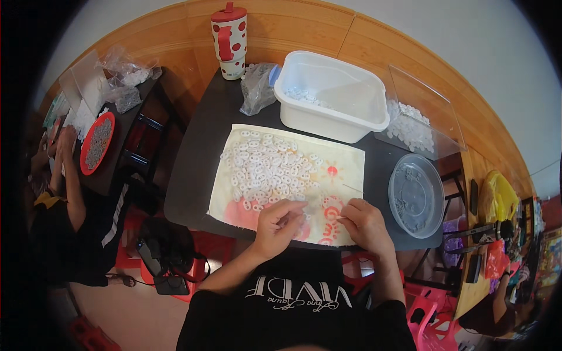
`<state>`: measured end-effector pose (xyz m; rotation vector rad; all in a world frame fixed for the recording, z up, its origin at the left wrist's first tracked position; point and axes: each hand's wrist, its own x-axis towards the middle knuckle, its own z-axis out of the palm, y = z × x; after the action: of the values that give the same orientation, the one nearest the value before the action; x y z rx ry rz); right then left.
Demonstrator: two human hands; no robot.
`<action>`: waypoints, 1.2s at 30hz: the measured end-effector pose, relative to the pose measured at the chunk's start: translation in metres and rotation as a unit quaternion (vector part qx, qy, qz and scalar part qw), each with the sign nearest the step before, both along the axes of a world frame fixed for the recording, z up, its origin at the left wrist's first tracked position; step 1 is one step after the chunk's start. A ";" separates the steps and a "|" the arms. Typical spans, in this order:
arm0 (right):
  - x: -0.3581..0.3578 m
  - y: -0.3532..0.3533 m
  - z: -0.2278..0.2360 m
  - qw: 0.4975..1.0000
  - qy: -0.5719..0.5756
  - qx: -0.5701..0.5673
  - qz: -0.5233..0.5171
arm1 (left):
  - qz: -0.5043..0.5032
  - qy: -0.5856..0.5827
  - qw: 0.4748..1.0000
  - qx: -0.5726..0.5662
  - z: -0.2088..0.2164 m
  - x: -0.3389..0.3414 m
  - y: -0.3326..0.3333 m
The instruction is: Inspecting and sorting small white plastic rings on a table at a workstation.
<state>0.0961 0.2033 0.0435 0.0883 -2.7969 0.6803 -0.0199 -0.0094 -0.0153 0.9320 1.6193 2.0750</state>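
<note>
The work in hand looked, as a judgement, like fingertip handling of single small pieces at the near edge of the cloth [345,155], and the next move seemed to call for a light, exact pinch on one piece. The left hand [280,228] was curled, thumb near forefinger, beside the pile; whether it gripped anything I could not tell. The right hand [366,225] had thumb and fingertips pressed together over the cloth's right part, but what lay between them was too small to make out. The two-holed white pieces [269,167] lay heaped on the cloth's left half, overlapping too much to count. Countable were two hands of the wearer, one cloth, one thin rod [353,189] near the right hand, one white tub [331,124] beyond the cloth, one round clear tub [435,199] to the right with uncounted grey bits [403,206] in it, and one dotted tumbler [230,44] at the far left of the dark surface [190,184].
</note>
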 end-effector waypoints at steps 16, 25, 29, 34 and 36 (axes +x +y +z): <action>-0.034 -0.049 -0.021 0.910 0.083 -0.406 -0.027 | -0.002 -0.024 1.000 0.010 -0.005 0.002 0.000; -0.036 -0.047 -0.017 0.955 0.087 -0.280 0.036 | -0.008 -0.014 1.000 0.014 -0.001 0.001 -0.003; -0.033 -0.051 -0.015 0.943 0.067 -0.325 0.032 | -0.006 -0.022 1.000 0.011 0.002 0.001 -0.002; -0.029 -0.049 -0.021 0.940 0.066 -0.333 0.017 | -0.012 0.026 0.999 -0.018 -0.003 0.000 0.001; -0.028 -0.048 -0.022 0.955 0.090 -0.282 0.034 | 0.007 0.076 0.996 -0.039 0.001 0.002 0.002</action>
<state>0.0680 0.1556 0.0217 0.1283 -2.3339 1.3805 -0.0178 -0.0070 -0.0140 1.0784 1.7742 1.9762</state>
